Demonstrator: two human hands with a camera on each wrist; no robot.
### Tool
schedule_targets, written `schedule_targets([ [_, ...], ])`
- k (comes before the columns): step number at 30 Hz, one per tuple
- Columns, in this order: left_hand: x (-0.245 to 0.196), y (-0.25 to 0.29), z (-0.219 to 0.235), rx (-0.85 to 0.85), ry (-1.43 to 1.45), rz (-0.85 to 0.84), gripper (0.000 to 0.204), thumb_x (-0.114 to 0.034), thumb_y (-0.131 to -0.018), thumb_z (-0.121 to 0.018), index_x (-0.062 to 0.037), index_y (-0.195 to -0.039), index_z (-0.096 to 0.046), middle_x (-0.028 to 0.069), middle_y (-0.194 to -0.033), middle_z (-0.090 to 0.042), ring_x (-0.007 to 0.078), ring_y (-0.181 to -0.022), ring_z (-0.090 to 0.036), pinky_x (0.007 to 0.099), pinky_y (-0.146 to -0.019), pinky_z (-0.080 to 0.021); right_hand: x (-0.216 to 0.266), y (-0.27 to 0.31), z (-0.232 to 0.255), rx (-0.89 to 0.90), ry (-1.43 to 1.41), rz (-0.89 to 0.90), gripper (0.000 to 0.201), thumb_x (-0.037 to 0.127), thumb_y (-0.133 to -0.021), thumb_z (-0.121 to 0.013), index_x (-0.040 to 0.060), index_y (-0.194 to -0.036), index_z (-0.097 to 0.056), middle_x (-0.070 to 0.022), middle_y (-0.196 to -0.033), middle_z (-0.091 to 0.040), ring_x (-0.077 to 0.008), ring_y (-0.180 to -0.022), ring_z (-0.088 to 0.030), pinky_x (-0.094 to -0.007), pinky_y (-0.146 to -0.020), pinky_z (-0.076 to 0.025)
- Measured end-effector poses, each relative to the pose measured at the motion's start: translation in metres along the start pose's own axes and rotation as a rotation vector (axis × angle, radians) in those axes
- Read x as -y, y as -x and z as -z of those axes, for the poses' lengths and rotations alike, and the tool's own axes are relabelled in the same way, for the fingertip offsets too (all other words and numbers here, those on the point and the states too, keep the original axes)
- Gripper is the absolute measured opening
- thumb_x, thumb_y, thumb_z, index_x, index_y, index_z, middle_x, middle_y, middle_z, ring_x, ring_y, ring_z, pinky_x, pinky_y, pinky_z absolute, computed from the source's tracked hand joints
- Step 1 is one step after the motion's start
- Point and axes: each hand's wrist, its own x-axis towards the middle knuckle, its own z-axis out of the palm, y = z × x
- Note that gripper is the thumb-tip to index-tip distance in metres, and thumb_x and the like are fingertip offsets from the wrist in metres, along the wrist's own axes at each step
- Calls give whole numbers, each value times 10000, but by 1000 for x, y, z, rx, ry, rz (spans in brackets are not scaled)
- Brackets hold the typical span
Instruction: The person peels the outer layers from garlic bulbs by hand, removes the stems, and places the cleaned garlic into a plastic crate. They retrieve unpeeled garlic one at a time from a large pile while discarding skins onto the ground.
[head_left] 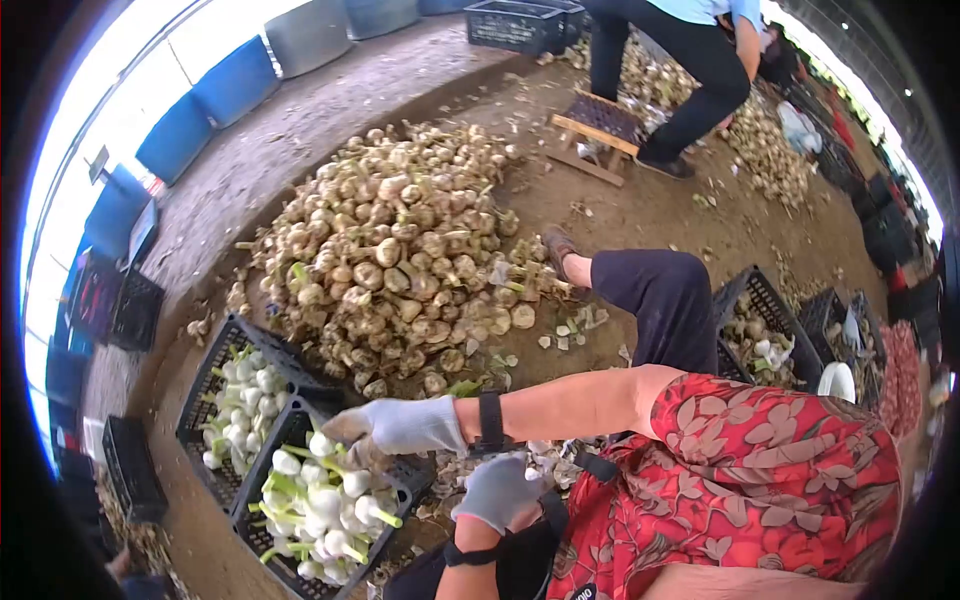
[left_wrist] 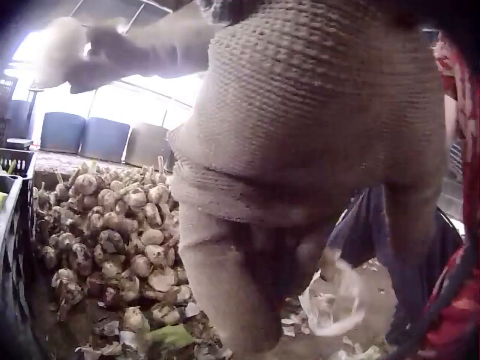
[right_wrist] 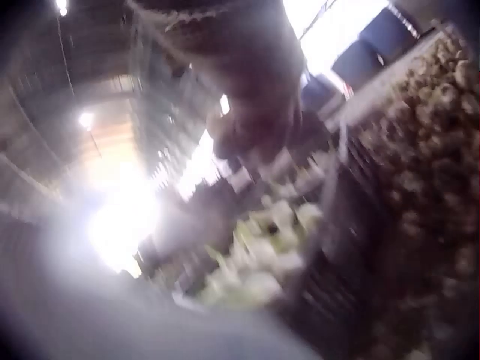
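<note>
In the head view my gloved right hand (head_left: 385, 428) reaches over the near black crate (head_left: 240, 515) of cleaned white garlic (head_left: 325, 505). Its fingertips are at a white garlic bulb (head_left: 319, 444); the left wrist view shows a blurred white bulb (left_wrist: 60, 51) in that hand's fingers. My gloved left hand (head_left: 500, 492) is low in front of my body, over scattered garlic skins. Seen from its wrist, the left hand's fingers (left_wrist: 225, 292) point down and stand apart. A pale loop of skin (left_wrist: 334, 304) shows beyond them. The right wrist view is badly blurred.
A large heap of untrimmed garlic (head_left: 400, 250) lies past the crates. Another crate of white garlic (head_left: 205, 390) adjoins the near one. Further crates (head_left: 765, 330) stand right of my extended leg (head_left: 655, 300). Beyond is a person in dark trousers (head_left: 690, 60) beside a low wooden stool (head_left: 595, 130).
</note>
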Motion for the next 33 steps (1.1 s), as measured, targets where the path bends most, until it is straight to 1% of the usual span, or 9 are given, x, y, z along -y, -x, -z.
schedule_targets([
  [3,-13,-11,-5,175,41,193,526,-485,-814,-578,-128,-1199,-606,206,-1036,-659,376,-978,-631,452,-861,-494,-18,27,83,-416,420,19,598,219,-820,-655,-44,-1330,-485,-195,-1242,-601,-226,-1061,-607,-337,-924,-488],
  [4,-10,-14,-6,158,55,185,539,-485,-830,-581,-110,-1216,-573,208,-1060,-647,380,-990,-629,458,-850,-495,-14,48,108,-602,255,-229,570,234,-817,-657,-48,-1293,-518,-196,-1183,-624,-245,-1006,-621,-346,-913,-492],
  [7,-2,-19,-5,91,100,192,581,-489,-860,-598,-70,-1247,-485,213,-1104,-611,387,-992,-629,476,-810,-500,-71,103,217,-1121,1073,-468,353,335,-761,-670,1,-870,-640,-232,-937,-637,-380,-823,-641,-453,-739,-526],
  [10,1,-31,2,49,118,272,580,-487,-843,-607,-120,-1282,-514,191,-1041,-625,385,-947,-632,471,-779,-503,-146,164,311,-1230,1545,-662,272,212,-786,-594,54,-1007,-612,-207,-1019,-621,-360,-824,-660,-479,-697,-527],
  [12,5,-38,2,13,126,251,560,-470,-851,-609,-106,-1263,-497,194,-1030,-613,388,-901,-640,478,-735,-506,-173,187,352,-1112,1393,-913,404,247,-756,-676,82,-1104,-554,-184,-1090,-585,-359,-912,-635,-482,-724,-519],
  [21,8,-42,11,-60,171,250,527,-456,-887,-582,-88,-1250,-479,202,-1028,-597,394,-860,-644,490,-693,-507,-190,171,365,-1113,1259,-1010,207,198,-826,-544,69,-913,-681,-168,-891,-702,-343,-836,-687,-464,-716,-537],
  [26,0,-40,18,-20,130,252,520,-442,-892,-575,-84,-1254,-470,213,-1064,-598,401,-895,-640,500,-730,-505,-208,175,302,-926,1222,-1003,260,225,-828,-525,78,-890,-731,-194,-960,-694,-350,-894,-680,-451,-766,-534],
  [30,4,-38,14,-36,103,273,505,-436,-891,-575,-88,-1240,-465,226,-1111,-589,395,-970,-627,489,-788,-502,-186,148,220,-408,1180,-843,271,207,-796,-533,34,-900,-715,-233,-947,-677,-381,-898,-666,-465,-766,-526],
  [33,13,-37,3,-103,103,354,566,-440,-865,-611,-89,-1272,-433,236,-1176,-552,403,-986,-622,488,-786,-508,-158,128,173,-475,1097,-659,258,212,-792,-535,31,-875,-698,-245,-911,-669,-405,-894,-647,-470,-777,-511],
])
